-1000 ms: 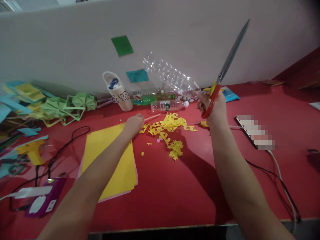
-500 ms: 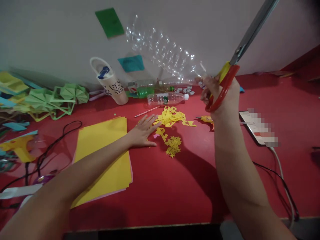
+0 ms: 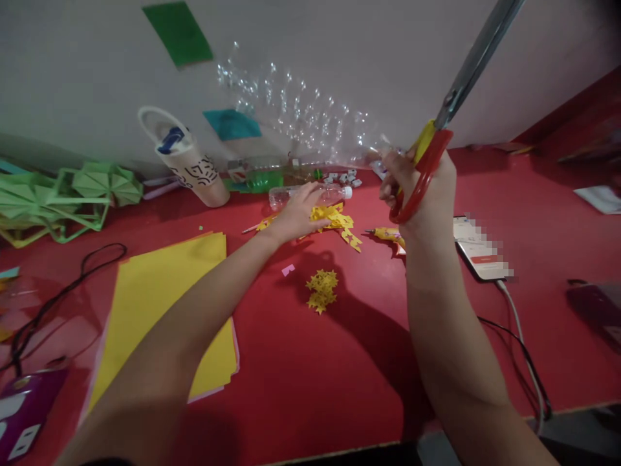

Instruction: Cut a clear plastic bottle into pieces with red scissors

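In my right hand (image 3: 420,184) is a large pair of scissors (image 3: 427,162) with red and yellow handles, its blades pointing up and away. The narrow end of a big clear ridged plastic bottle (image 3: 310,110) meets the same hand's fingers; whether they grip it, I cannot tell. My left hand (image 3: 298,217) lies palm down with fingers spread, over yellow punched paper scraps (image 3: 334,217) and in front of a small clear bottle (image 3: 332,193). Nearer me sits a pile of small yellow paper stars (image 3: 321,290), with a pink scrap (image 3: 288,270) beside it.
Yellow sheets (image 3: 160,304) lie stacked under my left forearm. A tumbler (image 3: 194,171) and a green-bottomed bottle (image 3: 264,181) stand or lie along the wall. A yellow glue gun (image 3: 388,234) and a phone (image 3: 478,249) with cables are at right, green paper shapes (image 3: 39,200) at left.
My left hand has moved away from me, pushing the punched scraps toward the small bottle and apart from the stars. My right hand still holds the scissors. The view has shifted slightly right.
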Action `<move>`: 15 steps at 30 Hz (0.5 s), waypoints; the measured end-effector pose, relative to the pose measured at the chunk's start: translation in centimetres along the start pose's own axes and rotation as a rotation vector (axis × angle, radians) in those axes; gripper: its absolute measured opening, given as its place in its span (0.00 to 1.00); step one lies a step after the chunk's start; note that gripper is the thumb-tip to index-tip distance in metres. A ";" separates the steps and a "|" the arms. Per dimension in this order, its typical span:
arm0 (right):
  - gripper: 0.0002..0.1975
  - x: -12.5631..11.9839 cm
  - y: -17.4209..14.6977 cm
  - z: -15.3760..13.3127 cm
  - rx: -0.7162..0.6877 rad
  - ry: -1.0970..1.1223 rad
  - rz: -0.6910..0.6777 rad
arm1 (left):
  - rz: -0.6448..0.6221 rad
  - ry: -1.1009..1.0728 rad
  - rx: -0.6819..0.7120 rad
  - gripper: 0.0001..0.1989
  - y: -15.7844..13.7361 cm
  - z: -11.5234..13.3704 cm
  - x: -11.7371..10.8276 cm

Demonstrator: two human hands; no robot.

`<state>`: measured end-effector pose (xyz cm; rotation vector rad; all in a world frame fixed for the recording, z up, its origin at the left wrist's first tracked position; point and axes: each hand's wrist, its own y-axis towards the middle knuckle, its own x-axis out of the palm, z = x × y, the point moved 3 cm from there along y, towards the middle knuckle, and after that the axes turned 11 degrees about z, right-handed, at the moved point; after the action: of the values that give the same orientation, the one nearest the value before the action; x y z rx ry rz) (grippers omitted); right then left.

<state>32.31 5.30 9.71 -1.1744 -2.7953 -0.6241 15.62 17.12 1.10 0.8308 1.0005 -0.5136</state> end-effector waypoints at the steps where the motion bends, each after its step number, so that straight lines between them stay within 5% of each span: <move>1: 0.26 -0.1 0.2 0.1 -0.003 0.005 -0.006 | 0.033 0.005 0.055 0.35 -0.9 0.1 -1.2; 4: 0.23 -0.4 0.6 0.3 0.022 0.010 -0.028 | -0.001 0.101 0.260 0.20 -5.7 -0.1 -4.0; 7: 0.23 -0.3 0.5 0.0 0.064 0.006 -0.054 | -0.168 0.094 0.350 0.16 -11.0 -0.6 -4.1; 10: 0.22 0.3 -0.3 -0.5 0.063 0.028 -0.070 | -0.065 0.095 0.152 0.20 -12.7 -1.5 -3.0; 15: 0.23 1.8 -1.4 -0.4 0.057 0.029 -0.141 | 0.102 0.231 -0.130 0.18 -8.5 -2.2 -2.4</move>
<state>30.01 5.43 9.89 -0.9571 -2.8698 -0.5606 7.27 13.85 -0.57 0.8323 1.1834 -0.2657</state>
